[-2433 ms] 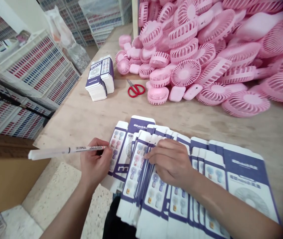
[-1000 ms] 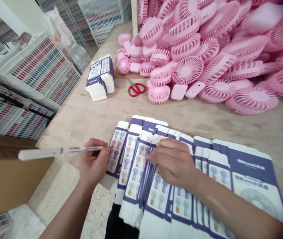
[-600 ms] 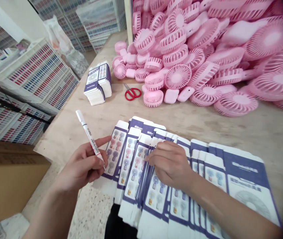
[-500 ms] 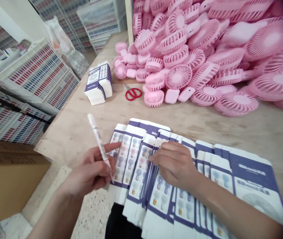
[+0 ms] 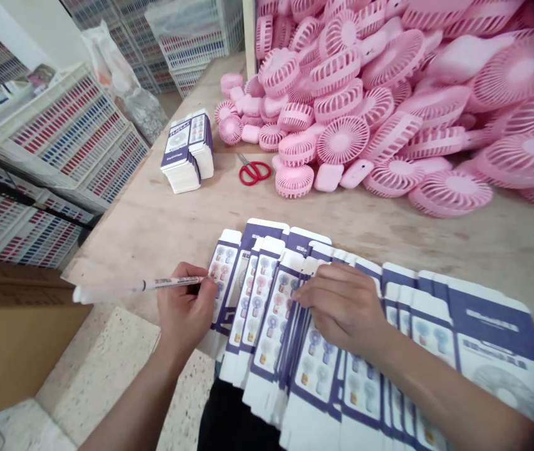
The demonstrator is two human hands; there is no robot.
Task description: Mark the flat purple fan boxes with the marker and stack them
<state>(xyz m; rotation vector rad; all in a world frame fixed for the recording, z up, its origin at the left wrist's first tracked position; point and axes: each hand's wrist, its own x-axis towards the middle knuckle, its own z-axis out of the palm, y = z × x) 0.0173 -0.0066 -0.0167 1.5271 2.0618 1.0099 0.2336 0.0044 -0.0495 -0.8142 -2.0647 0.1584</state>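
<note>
My left hand [image 5: 186, 307] is closed round a white pen [image 5: 140, 287], whose tip meets the leftmost flat carton [image 5: 224, 266]. That carton lies a little apart from a fanned row of flat white and purple cartons [image 5: 274, 319] printed with small fan pictures. Over the middle of the row rests my right hand [image 5: 342, 307], its fingers bent and pressed together at the cartons' upper edges. Whether it grips one of them is hidden.
Pink handheld fans [image 5: 345, 139] are heaped across the table's back right. Red scissors [image 5: 254, 171] and a stack of folded cartons [image 5: 186, 147] lie behind the row. Crates [image 5: 74, 134] and a cardboard box [image 5: 17, 344] stand left of the table [image 5: 130, 235].
My left hand has turned, so the pen now lies nearly level, pointing right at the leftmost carton. That carton now stands apart from its neighbours. My right hand has barely moved.
</note>
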